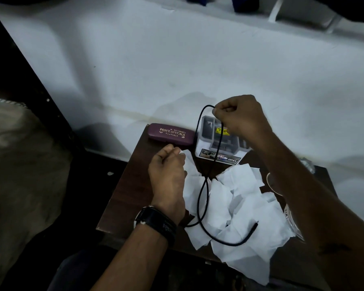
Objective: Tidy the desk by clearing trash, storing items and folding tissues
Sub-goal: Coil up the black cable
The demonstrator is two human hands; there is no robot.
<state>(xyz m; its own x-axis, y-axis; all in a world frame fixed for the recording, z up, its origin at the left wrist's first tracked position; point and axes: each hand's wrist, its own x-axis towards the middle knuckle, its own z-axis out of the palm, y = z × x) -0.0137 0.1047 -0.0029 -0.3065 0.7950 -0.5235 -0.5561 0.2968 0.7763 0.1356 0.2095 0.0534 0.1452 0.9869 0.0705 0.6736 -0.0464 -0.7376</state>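
Cable (206,177) loop pinched in my right hand (240,116), centre frame; left hand (168,166) curled by tissues (240,206), hold unclear. Coil evenly, lifting loose end clear of tissues.

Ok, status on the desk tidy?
Right hand pinches black cable, loop lifted. Left hand curled at tissues, grip unclear. Cable tail trails across tissues; glasses case and box at back of desk.
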